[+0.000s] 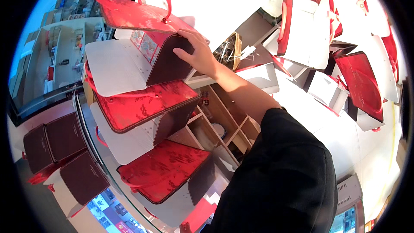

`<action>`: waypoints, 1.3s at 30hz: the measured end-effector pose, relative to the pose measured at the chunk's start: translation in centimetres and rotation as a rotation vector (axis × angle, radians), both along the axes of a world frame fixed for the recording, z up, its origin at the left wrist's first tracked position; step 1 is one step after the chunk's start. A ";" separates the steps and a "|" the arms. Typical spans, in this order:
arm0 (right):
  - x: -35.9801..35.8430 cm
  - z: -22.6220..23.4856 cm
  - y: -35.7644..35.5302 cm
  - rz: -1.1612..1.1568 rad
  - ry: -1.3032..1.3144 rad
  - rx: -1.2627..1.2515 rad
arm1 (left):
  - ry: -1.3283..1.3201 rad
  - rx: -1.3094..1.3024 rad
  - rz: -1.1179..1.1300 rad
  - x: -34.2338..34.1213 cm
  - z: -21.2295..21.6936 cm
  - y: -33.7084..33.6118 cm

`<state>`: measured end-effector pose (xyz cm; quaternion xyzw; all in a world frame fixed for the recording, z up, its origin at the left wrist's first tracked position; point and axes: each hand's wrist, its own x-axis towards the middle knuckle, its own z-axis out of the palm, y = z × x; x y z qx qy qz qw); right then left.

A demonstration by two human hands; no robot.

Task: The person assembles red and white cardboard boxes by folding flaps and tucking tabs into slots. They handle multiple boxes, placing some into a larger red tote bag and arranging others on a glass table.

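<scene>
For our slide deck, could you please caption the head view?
A hand presses the dark side flap of a red brocade gift box atop a stack of unfolded ones.

I see one arm only — black sleeve rising from the lower edge, bare forearm stretched up and leftward. Its hand [199, 52] lies palm-down, fingers curled forward, thumb spread. Which arm — I cannot tell.
</scene>
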<state>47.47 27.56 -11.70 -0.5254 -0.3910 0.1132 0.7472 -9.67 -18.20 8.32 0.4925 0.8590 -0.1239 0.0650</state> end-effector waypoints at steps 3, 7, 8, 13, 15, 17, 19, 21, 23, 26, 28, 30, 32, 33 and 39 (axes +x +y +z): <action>1.6 -0.6 1.2 0.199 0.258 0.060 | 0.029 -0.036 0.015 2.5 0.0 0.9; 5.1 -1.7 5.4 0.500 0.234 0.125 | 0.068 -0.060 0.038 5.1 0.2 0.9; 5.6 -2.3 6.6 0.475 0.133 0.152 | 0.073 -0.065 0.039 5.6 0.1 1.3; 6.9 -2.3 9.8 0.472 -0.027 0.084 | 0.099 -0.081 0.062 7.9 0.2 1.3; 7.6 -1.4 11.0 0.527 0.012 -0.057 | 0.103 -0.083 0.067 8.7 0.2 1.4; 8.5 -2.3 12.6 0.418 -0.144 -0.126 | 0.103 -0.086 0.064 9.2 0.1 2.2; 10.1 -5.4 14.6 0.258 -0.412 -0.186 | 0.101 -0.086 0.064 9.7 -0.2 2.6; 12.5 -9.4 11.8 0.141 -0.829 -0.520 | 0.096 -0.089 0.104 10.9 -0.4 0.8; 13.9 -11.8 9.2 0.078 -1.028 -0.692 | 0.079 -0.084 0.123 11.5 -1.1 0.6; 15.0 -10.9 9.9 0.118 -1.067 -0.760 | 0.041 -0.069 0.138 11.8 -3.4 0.7; 14.8 -10.8 10.6 0.098 -1.061 -0.765 | 0.031 -0.072 0.164 12.2 -4.0 0.0; 13.5 -11.2 9.3 0.127 -1.061 -0.786 | 0.007 -0.085 0.187 12.2 -5.4 -0.8; 14.2 -10.7 9.8 0.124 -1.071 -0.767 | -0.004 -0.079 0.225 13.0 -5.7 -1.3; 14.2 -10.3 9.8 0.119 -1.055 -0.767 | -0.017 -0.076 0.241 13.3 -6.3 -1.7; 14.3 -9.8 9.6 0.086 -1.021 -0.705 | -0.041 -0.108 0.264 14.0 -8.6 -1.4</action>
